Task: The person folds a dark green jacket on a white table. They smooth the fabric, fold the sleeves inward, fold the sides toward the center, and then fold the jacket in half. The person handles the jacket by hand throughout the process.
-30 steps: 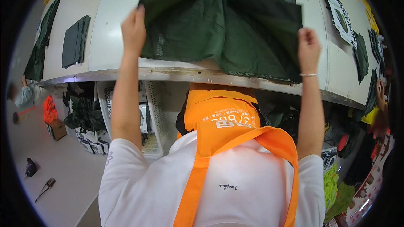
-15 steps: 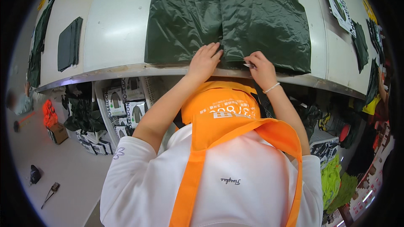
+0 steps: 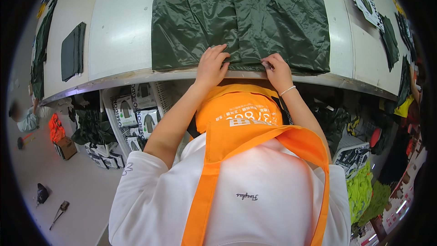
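Note:
A shiny dark green waterproof garment [image 3: 282,23] lies spread on the pale table, creased, with a seam or fold running down its middle. Its near edge reaches the table's front edge. Flat on that near edge, left of the middle seam, rests my left hand [image 3: 212,65] with its fingers stretched out. My right hand [image 3: 278,71] is at the near edge right of the seam, thumb and fingers pinched together. Whatever is between those fingertips is too small and dark to make out.
A folded dark green piece [image 3: 73,52] lies on the table [image 3: 120,23] to the left. Packaged garments [image 3: 359,0] lie at the right. Under the table stands a white basket [image 3: 116,125] of packages. A person [image 3: 29,114] is at the far left, beside a cardboard box [image 3: 65,148].
The garment has shifted slightly left. My left hand has moved a little left and its fingers have shifted. The small whitish piece at my right fingertips no longer shows.

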{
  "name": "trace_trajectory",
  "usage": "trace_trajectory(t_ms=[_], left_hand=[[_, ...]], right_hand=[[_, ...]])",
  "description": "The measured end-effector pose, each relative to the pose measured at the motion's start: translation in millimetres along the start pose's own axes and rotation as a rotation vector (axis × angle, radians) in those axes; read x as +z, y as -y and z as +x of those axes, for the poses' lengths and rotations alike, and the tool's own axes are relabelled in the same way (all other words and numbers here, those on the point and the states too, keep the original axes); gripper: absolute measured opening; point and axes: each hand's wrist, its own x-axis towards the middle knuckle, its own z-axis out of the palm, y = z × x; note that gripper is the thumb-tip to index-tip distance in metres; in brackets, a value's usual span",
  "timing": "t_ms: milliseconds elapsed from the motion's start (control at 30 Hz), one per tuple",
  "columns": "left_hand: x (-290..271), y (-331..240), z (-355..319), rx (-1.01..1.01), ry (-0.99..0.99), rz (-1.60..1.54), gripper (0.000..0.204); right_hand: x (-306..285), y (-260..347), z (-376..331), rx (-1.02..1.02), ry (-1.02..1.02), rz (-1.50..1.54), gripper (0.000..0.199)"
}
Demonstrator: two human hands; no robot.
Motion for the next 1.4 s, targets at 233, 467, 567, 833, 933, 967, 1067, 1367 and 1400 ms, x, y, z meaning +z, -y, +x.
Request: trace_trajectory(t_ms=[233,467,567,833,933,967,1067,1367,1400], left_hand=[[2,-31,46,-0.139,0.007,-0.370,0.027],[-6,-41,87,-0.547,0.054,-0.820,0.022],[-11,-46,99,-0.525,0.038,-0.804,0.025],[-19,-50,117,-0.452,0.143,-0.845,0.021],[-22,-52,121,-0.420,0.148,-0.867,0.020],[-24,-54,122,-0.417,0.146,-0.873,0.019],[-26,-54,124,-0.387,0.159,-0.897,0.019],[-27,-50,125,-0.341,0.155,-0.930,0.021],[-27,-49,124,-0.338,0.163,-0.928,0.021]], right_hand=[[-20,19,25,0.244,0.062,0.257,0.016],[-41,60,32,0.062,-0.211,0.178,0.031],[-51,67,37,-0.182,-0.311,0.126,0.029],[-75,78,56,-0.385,-0.274,-0.146,0.017],[-75,78,59,-0.348,-0.265,-0.113,0.017],[-75,78,59,-0.333,-0.259,-0.080,0.017],[-75,82,59,-0.280,-0.227,0.067,0.016],[-73,85,66,-0.246,-0.188,0.141,0.014],[-73,84,67,-0.246,-0.183,0.122,0.014]])
